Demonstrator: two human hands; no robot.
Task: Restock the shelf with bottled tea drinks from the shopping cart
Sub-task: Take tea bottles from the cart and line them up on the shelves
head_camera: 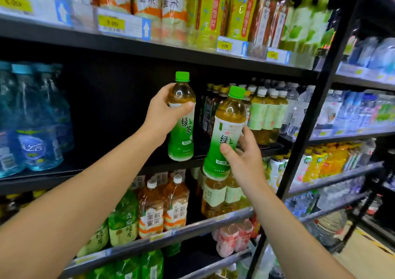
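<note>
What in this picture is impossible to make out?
All in the head view:
- Shopping cart: outside the frame.
- Price tags: blurred, digits uncertain.
- Left bottle: left hand covers part of the label.
- Right bottle: right hand hides the label's lower right.

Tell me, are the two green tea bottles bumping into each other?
Apart. The head view shows a dark gap of shelf between the left bottle and the right bottle, each held in its own hand.
</note>
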